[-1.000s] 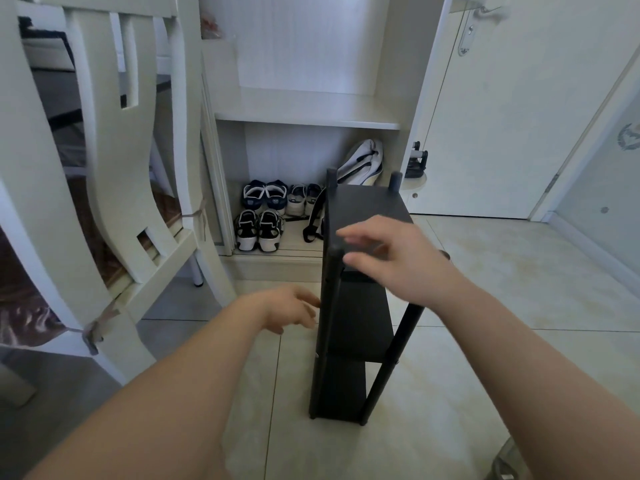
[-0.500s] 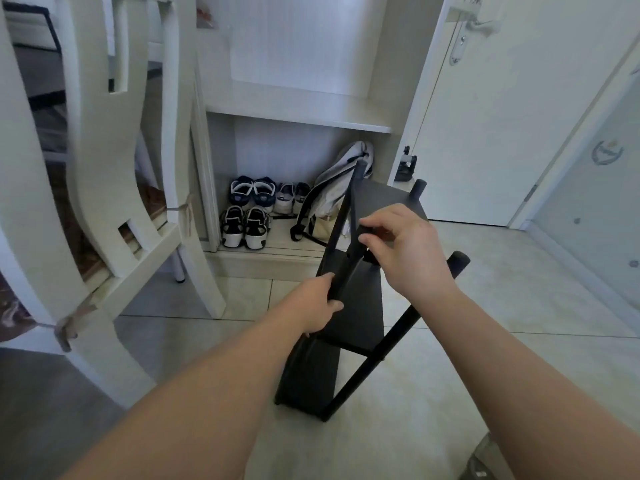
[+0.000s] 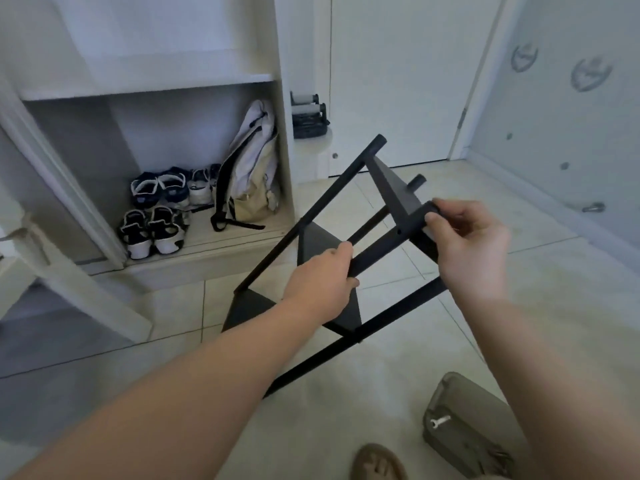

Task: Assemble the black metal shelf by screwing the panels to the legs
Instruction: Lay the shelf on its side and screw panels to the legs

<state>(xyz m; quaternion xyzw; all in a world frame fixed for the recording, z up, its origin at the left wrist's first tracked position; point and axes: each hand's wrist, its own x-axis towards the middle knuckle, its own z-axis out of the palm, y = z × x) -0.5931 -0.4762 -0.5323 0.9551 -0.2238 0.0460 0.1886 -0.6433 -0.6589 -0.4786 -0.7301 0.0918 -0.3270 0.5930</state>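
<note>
The black metal shelf (image 3: 393, 188) is being held tilted over the tiled floor (image 3: 519, 306), its top end raised toward the camera. One leg (image 3: 384, 242) is being clasped midway by the left grip (image 3: 322, 278), whose fingers are curled round it, while the same leg's upper end is being pinched by the right grip (image 3: 471, 247). Behind it, shoes (image 3: 156, 230) and a backpack (image 3: 252, 168) are being kept in a white cabinet (image 3: 145, 88). An olive bag (image 3: 467, 427) is lying on the floor nearby.

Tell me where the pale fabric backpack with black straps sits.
Head view, left of centre: the pale fabric backpack leans at the right end of the white cabinet's bottom compartment, beside the sneakers.
</note>
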